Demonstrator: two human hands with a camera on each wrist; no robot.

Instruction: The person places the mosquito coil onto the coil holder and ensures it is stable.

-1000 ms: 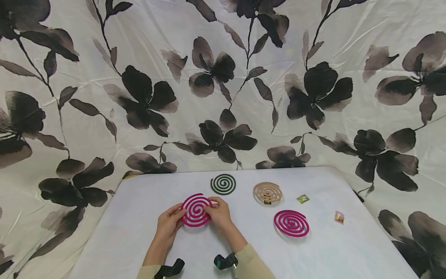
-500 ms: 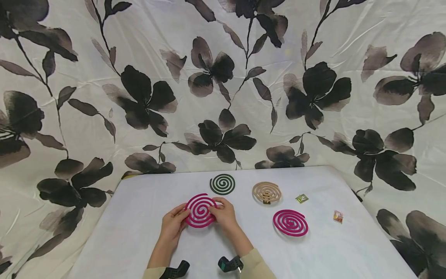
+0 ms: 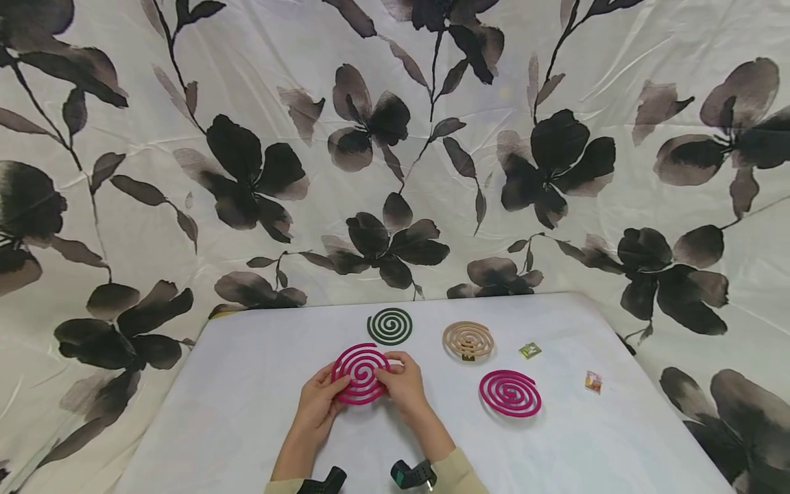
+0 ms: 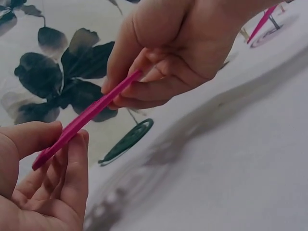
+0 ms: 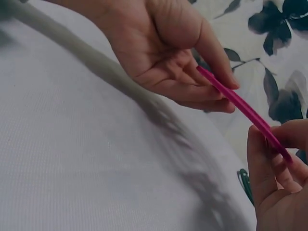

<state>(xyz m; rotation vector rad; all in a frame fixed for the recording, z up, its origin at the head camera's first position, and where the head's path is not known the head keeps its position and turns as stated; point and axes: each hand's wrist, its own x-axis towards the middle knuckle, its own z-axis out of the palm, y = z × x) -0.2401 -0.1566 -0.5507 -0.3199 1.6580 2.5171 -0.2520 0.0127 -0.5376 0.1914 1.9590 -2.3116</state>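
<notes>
A bright pink mosquito coil (image 3: 361,374) is held up over the white table between both hands, its spiral face toward the head camera. My left hand (image 3: 317,405) pinches its left edge, thumb on the near face and fingers behind. On the opposite edge, my right hand (image 3: 407,387) pinches it the same way. Both wrist views show the coil edge-on, as a thin tilted pink strip (image 4: 86,118), with its shadow cast on the table below. Just behind the hands lies a dark green mosquito coil (image 3: 390,326).
Right of the hands sits a second pink coil (image 3: 509,393), and behind it a tan coil (image 3: 468,339) with a small dark-gold piece under its front edge. Farther right lie a small green-yellow packet (image 3: 529,350) and a small orange-red packet (image 3: 593,382). A floral cloth (image 3: 395,171) hangs behind the table.
Both hands have moved a little to the right, carrying the pink mosquito coil between them. The other coils and packets stay where they were on the table.
</notes>
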